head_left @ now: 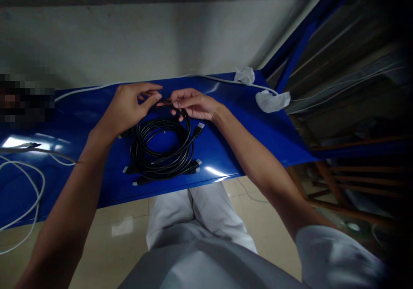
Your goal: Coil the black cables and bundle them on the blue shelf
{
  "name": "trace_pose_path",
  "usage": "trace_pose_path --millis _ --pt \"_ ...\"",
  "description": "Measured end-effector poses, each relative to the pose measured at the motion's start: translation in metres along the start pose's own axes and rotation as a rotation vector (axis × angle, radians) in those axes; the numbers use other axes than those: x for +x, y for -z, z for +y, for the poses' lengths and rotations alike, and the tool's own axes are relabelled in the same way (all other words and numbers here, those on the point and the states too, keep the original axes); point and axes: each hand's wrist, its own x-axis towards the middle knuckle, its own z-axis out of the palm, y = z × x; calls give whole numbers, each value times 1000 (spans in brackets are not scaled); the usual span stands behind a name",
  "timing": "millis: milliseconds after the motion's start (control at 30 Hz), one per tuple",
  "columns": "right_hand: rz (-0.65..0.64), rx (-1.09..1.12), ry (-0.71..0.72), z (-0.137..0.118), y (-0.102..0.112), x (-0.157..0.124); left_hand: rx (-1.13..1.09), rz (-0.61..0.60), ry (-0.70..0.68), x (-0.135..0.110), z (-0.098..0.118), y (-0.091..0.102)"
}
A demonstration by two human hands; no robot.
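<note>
A coil of black cable (188, 127) stands partly raised over a stack of similar black coiled cables (161, 175) on a blue table. My right hand (195, 104) has its fingers closed round the top of the raised coil. A thin dark tie or wire end (177, 103) shows at those fingertips. Just left of it, my left hand (132, 106) hovers with thumb and fingers a little apart, the thumb tip close to the coil's top. Cable plugs with pale metal ends, such as the USB-like plug (199, 128), stick out around the stack.
The blue table (226, 138) runs along a pale wall. Crumpled white wrappings (272, 101) lie at its right end, beside a white cable (219, 81) along the back. White looped cable (41, 186) hangs over the left front edge. A blue frame post (297, 56) rises at right.
</note>
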Motion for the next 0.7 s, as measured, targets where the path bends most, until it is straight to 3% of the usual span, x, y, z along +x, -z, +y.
trace_pose_path --millis 167,367,600,700 --pt "11 -12 -28 1 -5 2 -52 -16 9 -7 -4 -17" --pt "49 -12 -41 3 -13 5 -56 -24 31 -16 -1 -15" --pt "225 -13 -15 9 -15 10 -16 -55 28 -19 3 -17" --pt "293 -45 -5 9 -16 11 47 -9 -15 -20 3 -21"
